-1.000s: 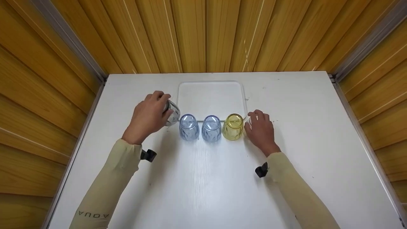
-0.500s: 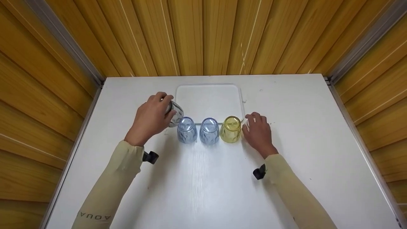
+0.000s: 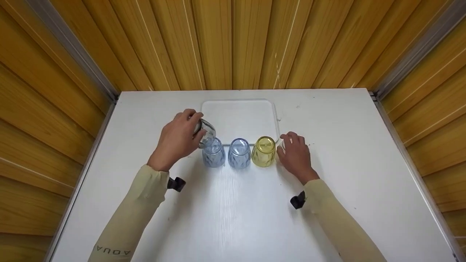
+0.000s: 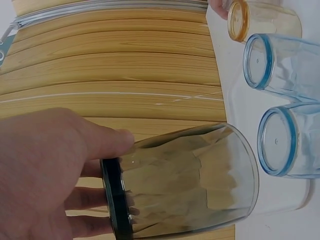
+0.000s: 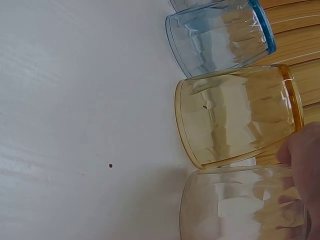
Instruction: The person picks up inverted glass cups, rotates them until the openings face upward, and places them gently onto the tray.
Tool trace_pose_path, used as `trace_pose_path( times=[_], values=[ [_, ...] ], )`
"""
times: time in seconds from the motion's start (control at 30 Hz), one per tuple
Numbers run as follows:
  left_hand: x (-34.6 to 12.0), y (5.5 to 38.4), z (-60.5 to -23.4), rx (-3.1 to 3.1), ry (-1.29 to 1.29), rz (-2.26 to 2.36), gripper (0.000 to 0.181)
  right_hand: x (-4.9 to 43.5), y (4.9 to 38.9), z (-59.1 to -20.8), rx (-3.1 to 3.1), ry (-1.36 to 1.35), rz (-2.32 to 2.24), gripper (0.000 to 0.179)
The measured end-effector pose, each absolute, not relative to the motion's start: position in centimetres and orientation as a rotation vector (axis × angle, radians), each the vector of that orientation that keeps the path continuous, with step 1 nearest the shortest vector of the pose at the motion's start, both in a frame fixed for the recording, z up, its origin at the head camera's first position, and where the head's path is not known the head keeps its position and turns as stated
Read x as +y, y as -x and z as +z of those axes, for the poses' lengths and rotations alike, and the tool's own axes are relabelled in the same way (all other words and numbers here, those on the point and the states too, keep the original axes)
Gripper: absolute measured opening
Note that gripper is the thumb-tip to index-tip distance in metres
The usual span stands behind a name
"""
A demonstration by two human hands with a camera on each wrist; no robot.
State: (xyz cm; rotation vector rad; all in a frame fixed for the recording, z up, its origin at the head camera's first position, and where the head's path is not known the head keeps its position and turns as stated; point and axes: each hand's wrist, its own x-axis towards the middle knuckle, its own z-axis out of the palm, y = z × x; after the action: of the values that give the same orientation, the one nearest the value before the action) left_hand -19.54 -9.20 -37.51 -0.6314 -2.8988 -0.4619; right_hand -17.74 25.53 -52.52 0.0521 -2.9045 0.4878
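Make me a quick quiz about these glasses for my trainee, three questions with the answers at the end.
1. How many blue glasses stand on the table?
2. True or false: the left hand is gripping a blue glass.
3. Fill in the blank: the clear glass held by the right hand is next to the ____.

Key:
1. Two.
2. False; it grips the dark-based glass.
3. Yellow glass.

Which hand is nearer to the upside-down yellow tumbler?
Right. The right hand is just right of the yellow tumbler; the left hand is farther away, left of both blue tumblers.
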Motion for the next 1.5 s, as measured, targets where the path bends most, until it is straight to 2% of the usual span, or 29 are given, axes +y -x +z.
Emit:
trace_pose_path(
  times=[0.6,1.07,1.5],
  values=[
    [-8.6,19.5,-38.3,-2.876,0.629,-0.489,0.047,26.4,17.6,-51.1,-2.940,-0.067,0.568,0.051],
    [-8.6,19.5,-38.7,-2.851,0.605,-0.530,0.046,26.7,17.5,-50.6,-2.883,-0.080,0.641,0.051],
    [-8.6,19.4,-39.1,-2.818,0.611,-0.608,0.047,26.1,17.3,-49.8,-2.810,-0.199,0.739,0.053]
  ],
)
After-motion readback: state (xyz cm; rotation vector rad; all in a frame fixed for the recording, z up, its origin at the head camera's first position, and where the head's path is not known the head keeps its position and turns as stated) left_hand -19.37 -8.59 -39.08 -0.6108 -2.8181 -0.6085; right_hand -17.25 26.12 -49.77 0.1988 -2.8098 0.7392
